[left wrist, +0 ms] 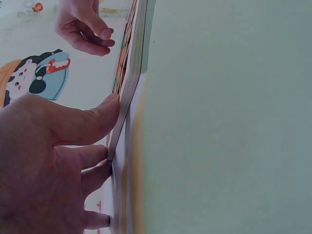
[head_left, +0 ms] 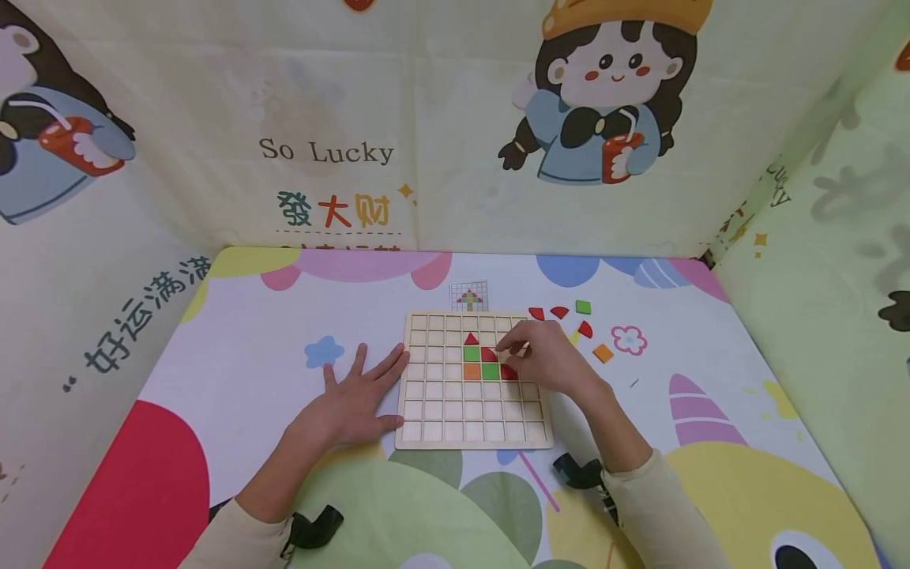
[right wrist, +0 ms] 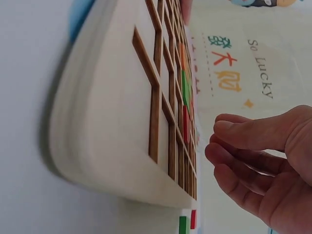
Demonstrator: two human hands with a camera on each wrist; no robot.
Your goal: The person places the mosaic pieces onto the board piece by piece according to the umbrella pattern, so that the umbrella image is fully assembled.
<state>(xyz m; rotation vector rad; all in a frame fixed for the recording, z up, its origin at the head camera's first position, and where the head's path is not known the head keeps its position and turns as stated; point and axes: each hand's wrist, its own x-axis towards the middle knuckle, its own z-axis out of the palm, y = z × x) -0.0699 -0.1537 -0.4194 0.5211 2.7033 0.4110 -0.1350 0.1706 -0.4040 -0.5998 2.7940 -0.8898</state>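
Note:
A wooden grid board lies flat on the table. Some of its cells hold colored pieces: a red triangle, an orange square, two green squares and red pieces on the right. My left hand is spread against the board's left edge, fingertips and thumb touching it. Above the board's right side is my right hand, its fingers loosely bent. Nothing shows between the thumb and fingers of the right hand in the right wrist view. It covers part of the rightmost red piece.
Beyond the board's far edge lies a small printed pattern card. Loose pieces are scattered at the far right: a green square, an orange square and several red rounded wedges. Printed cloth walls enclose the table's back and sides.

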